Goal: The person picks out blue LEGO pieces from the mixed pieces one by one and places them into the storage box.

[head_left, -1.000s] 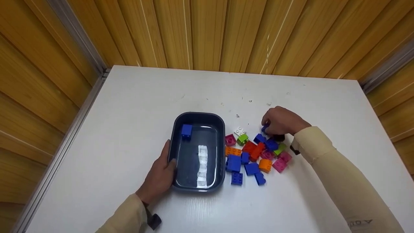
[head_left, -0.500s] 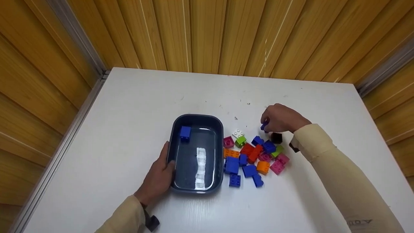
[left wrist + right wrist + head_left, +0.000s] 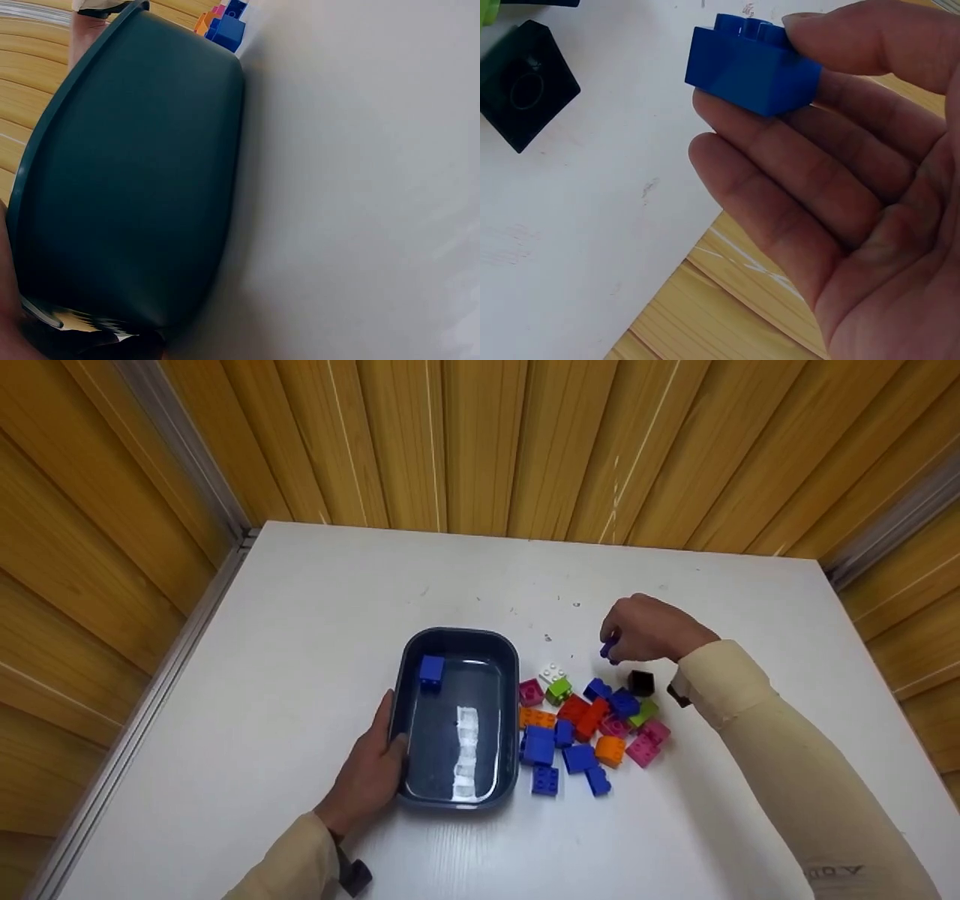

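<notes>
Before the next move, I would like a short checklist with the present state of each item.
1. Right hand pinching held brick: ok.
2. Left hand gripping the tray: ok, at its left side.
3. Room in the tray: ok, one blue block inside.
4. Held brick clear of the loose bricks: ok.
5. Held brick over the tray: not ok, to its right.
6. Firmness of grip: cannot tell.

The tub (image 3: 431, 750) stands on the table (image 3: 337, 622), one brick (image 3: 431, 670) in its far left part, the left hand (image 3: 367, 769) at the tub's left side, scattered bricks (image 3: 592, 720) to the right
</notes>
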The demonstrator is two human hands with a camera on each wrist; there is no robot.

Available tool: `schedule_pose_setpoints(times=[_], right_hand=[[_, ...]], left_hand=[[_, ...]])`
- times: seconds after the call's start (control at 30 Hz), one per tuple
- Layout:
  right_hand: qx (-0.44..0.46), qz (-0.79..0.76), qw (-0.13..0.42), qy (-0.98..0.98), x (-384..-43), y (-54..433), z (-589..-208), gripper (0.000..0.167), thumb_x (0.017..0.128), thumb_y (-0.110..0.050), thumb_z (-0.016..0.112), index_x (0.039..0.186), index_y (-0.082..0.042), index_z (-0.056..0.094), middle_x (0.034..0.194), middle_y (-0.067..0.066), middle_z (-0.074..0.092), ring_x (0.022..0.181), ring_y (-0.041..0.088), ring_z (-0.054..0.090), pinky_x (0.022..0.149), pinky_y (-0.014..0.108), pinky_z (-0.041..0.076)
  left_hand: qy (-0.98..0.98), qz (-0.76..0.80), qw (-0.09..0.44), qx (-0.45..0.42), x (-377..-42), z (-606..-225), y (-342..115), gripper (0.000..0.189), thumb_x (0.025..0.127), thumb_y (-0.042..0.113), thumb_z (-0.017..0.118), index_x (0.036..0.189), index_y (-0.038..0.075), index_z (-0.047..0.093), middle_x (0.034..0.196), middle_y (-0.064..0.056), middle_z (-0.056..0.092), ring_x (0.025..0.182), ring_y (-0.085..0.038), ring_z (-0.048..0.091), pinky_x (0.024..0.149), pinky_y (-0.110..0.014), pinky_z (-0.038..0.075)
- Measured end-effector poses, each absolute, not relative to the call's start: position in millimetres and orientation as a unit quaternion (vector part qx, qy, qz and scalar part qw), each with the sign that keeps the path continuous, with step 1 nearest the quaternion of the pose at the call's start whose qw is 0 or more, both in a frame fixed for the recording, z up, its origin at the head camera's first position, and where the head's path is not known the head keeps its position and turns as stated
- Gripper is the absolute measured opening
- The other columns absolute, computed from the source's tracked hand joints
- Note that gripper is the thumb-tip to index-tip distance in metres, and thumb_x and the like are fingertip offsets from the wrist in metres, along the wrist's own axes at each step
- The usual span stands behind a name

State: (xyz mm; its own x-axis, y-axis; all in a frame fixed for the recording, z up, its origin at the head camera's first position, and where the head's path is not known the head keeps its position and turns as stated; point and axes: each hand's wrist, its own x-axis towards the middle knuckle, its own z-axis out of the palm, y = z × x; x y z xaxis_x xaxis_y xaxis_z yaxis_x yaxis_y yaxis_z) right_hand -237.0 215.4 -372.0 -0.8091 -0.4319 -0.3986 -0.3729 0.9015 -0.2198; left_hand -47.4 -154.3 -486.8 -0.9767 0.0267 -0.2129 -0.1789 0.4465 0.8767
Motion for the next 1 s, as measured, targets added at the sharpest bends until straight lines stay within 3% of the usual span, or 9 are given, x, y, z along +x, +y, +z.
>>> schedule_pose_setpoints(times=[1.0], right_hand=[[-0.270,-0.048,0.201,0.940,-236.0,165.4,-346.5,0.026,0.090,-0.017,0.080,0.114,-0.008,0.081,0.111,0.014,0.078,0.093,0.027,0.071,0.088,0.046,0.063]], left_hand=[[0.845,0.526,0.087,-0.033,-45.4,-485.2,-155.0,0.068,0.108,0.012,0.039,0.168,0.008,0.007,0.175,-0.016,0.017,0.163,-0.033,0.015,0.131,-0.055,0.014]])
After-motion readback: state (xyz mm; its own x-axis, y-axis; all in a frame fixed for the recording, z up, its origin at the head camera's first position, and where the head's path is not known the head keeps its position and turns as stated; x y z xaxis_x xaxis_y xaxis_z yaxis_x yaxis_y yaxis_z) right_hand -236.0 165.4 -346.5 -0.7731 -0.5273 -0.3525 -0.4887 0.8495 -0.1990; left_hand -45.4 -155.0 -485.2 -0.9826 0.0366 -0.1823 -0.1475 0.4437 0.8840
